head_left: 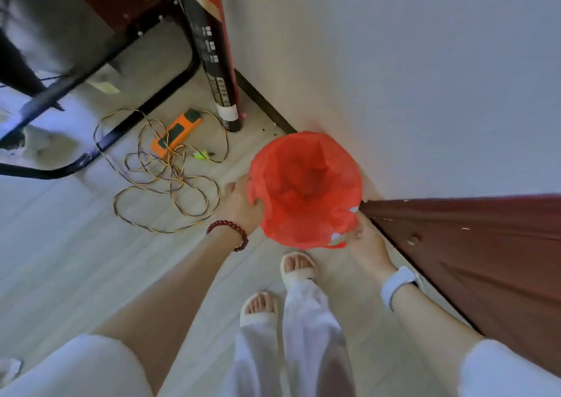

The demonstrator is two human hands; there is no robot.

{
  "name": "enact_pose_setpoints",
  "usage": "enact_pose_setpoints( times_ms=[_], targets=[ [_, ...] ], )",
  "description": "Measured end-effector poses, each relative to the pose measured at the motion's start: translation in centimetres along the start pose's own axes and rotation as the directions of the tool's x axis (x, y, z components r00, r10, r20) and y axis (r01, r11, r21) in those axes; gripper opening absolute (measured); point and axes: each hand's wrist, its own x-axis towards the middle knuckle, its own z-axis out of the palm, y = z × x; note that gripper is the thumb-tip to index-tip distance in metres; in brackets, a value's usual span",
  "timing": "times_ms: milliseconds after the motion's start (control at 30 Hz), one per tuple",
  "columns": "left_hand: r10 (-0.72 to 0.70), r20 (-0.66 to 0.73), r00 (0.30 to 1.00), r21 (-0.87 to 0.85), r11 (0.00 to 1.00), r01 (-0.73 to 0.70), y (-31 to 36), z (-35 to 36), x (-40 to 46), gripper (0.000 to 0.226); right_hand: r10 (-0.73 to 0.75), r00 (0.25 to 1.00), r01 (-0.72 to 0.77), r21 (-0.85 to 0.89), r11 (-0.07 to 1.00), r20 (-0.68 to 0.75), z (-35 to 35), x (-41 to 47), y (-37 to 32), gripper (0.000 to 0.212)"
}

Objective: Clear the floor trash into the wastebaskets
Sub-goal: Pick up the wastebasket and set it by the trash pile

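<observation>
Two hands on red-lined wastebasket [306, 190].

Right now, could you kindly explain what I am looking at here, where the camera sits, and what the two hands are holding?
There is no machine: a person wears one camera on the head, looking down at their own arms and slippered feet. The left hand and right hand each grip the rim of a red bag lining a wastebasket that stands beside the wall. On the floor to the left lie an orange power strip and a loosely coiled cord. Whether the bag holds any trash is unclear.
</observation>
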Motion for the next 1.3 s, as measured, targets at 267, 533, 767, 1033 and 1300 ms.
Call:
enact_pose_setpoints(
  times_ms=[267, 533, 767, 1033, 1300],
  targets=[
    [-0.093, 0.094, 0.991, -0.033, 0.995, 0.097, -5.0, 9.3, 13.3, 0.089, 0.379, 0.925, -0.37, 0.231, 0.9, 0.003, 6.2, 14.0, 6.2, 0.077],
    [-0.216, -0.157, 0.964, -0.055, 0.976, 0.21, -6.9, 9.5, 10.8, 0.07, 0.178, 0.961, -0.17, 0.052, 0.984, -0.211, 6.6, 15.4, 4.2, 0.058],
    [-0.394, -0.189, 0.9, -0.15, 0.917, 0.37, -11.0, 2.9, 0.3, 0.058, -0.18, 0.983, 0.182, -0.361, 0.915, 0.038, 5.8, 10.6, -3.4, 0.037],
    [-0.657, -0.35, 0.668, -0.491, 0.736, 0.466, -12.4, -4.1, -12.6, 0.052, -0.41, 0.854, 0.512, -0.38, 0.771, 0.32, 7.5, 0.2, -13.4, 0.039],
    [-0.798, -0.285, 0.531, -0.679, 0.559, 0.476, -15.8, -7.4, -22.6, 0.05, -0.453, 0.672, 0.712, -0.344, 0.612, 0.585, 9.4, -9.7, -19.4, 0.042]
  ],
)
